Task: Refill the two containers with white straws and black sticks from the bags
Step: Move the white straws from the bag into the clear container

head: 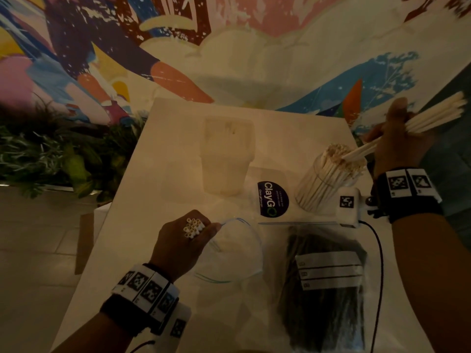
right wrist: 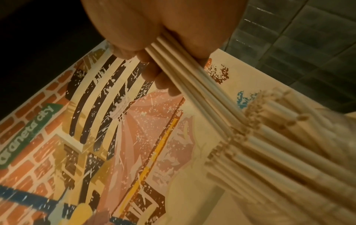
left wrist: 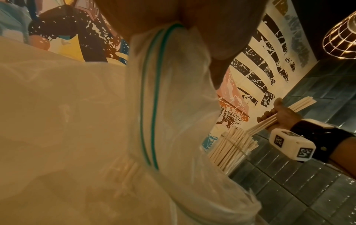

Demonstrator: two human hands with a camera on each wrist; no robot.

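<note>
My right hand (head: 397,141) grips a bundle of white straws (head: 433,115) tilted over the clear container (head: 328,179). That container is packed with white straws, and the bundle's lower ends touch their tops. The right wrist view shows the gripped straws (right wrist: 185,79) meeting the container's straws (right wrist: 289,144). My left hand (head: 188,238) holds a smaller bunch of white straws (head: 194,226) upright and pinches the rim of the clear zip bag (head: 229,253), seen close in the left wrist view (left wrist: 173,106). The bag of black sticks (head: 323,284) lies flat at the front right. A frosted container (head: 226,154) stands mid-table.
The white table (head: 142,250) backs onto a painted mural wall. A dark ClayGo sticker (head: 272,198) lies between the two containers. A black cable (head: 379,253) runs down the table's right side. Green plants (head: 51,154) fill a planter to the left.
</note>
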